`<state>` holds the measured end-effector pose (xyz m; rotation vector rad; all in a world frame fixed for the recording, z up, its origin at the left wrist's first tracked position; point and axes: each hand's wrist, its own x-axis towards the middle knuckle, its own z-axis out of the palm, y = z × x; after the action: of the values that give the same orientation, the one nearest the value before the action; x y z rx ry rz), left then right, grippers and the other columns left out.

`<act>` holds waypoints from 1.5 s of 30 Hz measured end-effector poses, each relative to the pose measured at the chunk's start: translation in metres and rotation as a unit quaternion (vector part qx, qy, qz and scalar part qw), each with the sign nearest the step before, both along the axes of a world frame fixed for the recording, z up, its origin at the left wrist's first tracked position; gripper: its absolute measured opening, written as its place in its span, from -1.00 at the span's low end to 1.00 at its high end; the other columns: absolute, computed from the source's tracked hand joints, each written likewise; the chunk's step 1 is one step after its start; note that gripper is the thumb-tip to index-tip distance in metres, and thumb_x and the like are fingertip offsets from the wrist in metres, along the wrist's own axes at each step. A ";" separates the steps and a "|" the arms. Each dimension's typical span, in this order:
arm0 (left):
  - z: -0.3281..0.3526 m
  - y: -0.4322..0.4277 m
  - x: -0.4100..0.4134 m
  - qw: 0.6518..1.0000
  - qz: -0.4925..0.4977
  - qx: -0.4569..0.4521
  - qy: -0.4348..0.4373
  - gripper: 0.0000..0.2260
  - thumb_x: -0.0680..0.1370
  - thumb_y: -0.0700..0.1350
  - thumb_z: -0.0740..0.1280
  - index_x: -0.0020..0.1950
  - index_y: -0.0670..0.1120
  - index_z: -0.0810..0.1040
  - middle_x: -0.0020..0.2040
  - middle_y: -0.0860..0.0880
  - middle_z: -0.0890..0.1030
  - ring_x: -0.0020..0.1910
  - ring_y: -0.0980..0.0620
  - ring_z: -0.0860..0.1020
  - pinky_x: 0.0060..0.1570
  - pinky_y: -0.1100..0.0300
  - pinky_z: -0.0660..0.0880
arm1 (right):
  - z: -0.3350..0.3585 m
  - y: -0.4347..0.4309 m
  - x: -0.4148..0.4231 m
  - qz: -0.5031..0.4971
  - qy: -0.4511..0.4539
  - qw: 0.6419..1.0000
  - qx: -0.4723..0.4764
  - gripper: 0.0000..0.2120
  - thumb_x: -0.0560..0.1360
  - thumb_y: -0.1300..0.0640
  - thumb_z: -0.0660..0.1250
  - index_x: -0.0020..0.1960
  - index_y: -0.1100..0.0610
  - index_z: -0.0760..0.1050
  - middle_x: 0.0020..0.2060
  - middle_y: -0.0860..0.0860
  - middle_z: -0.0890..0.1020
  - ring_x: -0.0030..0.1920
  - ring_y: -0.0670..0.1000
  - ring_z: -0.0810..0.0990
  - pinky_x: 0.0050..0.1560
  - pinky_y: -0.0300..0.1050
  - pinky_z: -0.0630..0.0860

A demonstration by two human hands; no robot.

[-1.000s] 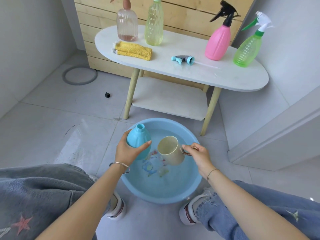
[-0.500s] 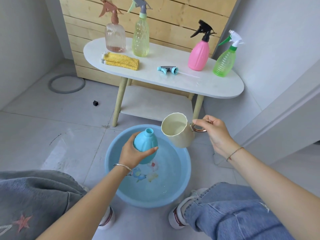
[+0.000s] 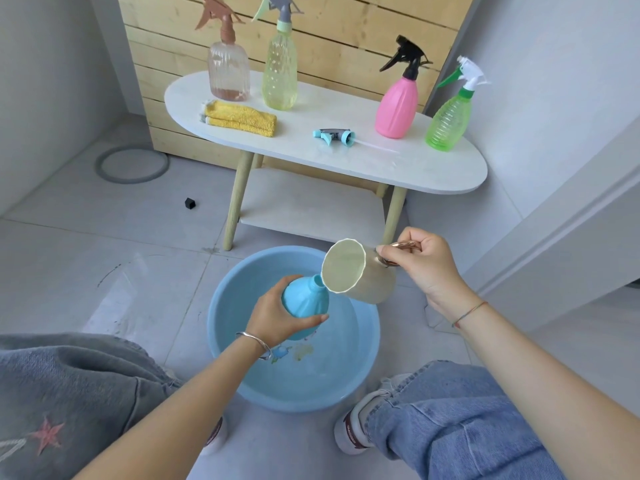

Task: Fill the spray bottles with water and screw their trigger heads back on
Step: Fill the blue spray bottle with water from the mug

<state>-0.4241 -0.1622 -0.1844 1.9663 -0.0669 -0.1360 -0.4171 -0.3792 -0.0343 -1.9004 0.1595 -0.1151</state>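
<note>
— gripping what, each hand?

— left hand (image 3: 277, 315) is wrapped round the belly of the blue spray bottle (image 3: 304, 301), thumb across the front, fingers behind, closed firmly on it. right hand (image 3: 420, 268) pinches the copper ring handle of the cream cup (image 3: 358, 276), thumb and fingers closed on the ring.

— what's different from half a second back?

— the cup sat upright beside the bottle then, well apart from its neck. now it's tipped hard to the left, its rim right at the bottle's open mouth. the bottle leans toward it too. a second ago the cup was down in the basin.

— is water going in?

— can't tell; no stream shows, and the inside of the cup looks pale with no clear waterline.

— and under them?

— blue basin (image 3: 228, 344) on the floor, holding clear water with a cartoon print showing through the bottom. bottle and cup both hang over it.

— the bottle's head?

— off. a blue and grey trigger head (image 3: 334, 136) lies on its side on the white oval table (image 3: 433, 174), tube pointing right.

— other bottles?

— four on the table with heads on: ribbed pink-tinted bottle (image 3: 228, 76), yellow-green bottle (image 3: 280, 76), opaque pink bottle (image 3: 396, 107), green bottle (image 3: 448, 123). a folded yellow cloth (image 3: 242, 118) lies in front of the first two.
</note>
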 end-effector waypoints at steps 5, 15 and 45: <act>-0.001 0.000 0.000 1.000 -0.002 0.004 0.000 -0.33 0.18 0.19 0.60 0.22 0.13 0.45 0.02 0.17 0.58 0.00 0.18 0.55 -0.02 0.20 0.56 | 0.004 0.006 0.001 0.010 -0.027 0.998 -0.054 -0.69 0.33 0.27 0.47 -0.35 0.31 0.33 -0.43 0.08 0.33 -0.35 0.01 0.25 -0.31 -0.16 0.19; -0.008 0.001 0.000 1.000 0.009 -0.001 0.006 -0.35 0.18 0.18 0.61 0.20 0.14 0.46 0.01 0.17 0.58 -0.01 0.17 0.56 0.00 0.14 0.57 | 0.010 0.012 0.003 0.010 -0.067 0.990 -0.122 -0.69 0.33 0.27 0.46 -0.34 0.35 0.32 -0.46 0.05 0.30 -0.39 -0.02 0.22 -0.40 -0.23 0.17; -0.012 -0.001 0.000 1.000 0.015 -0.011 0.009 -0.34 0.19 0.18 0.61 0.21 0.13 0.46 0.02 0.16 0.58 -0.01 0.16 0.55 -0.02 0.16 0.57 | 0.015 0.025 0.007 0.056 -0.175 0.948 -0.260 -0.71 0.28 0.25 0.43 -0.39 0.26 0.29 -0.49 -0.06 0.29 -0.37 -0.03 0.27 -0.34 -0.15 0.20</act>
<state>-0.4241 -0.1629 -0.1963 1.9435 -0.0276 -0.1325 -0.4106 -0.3542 -0.0191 -2.3696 -0.2452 -0.4517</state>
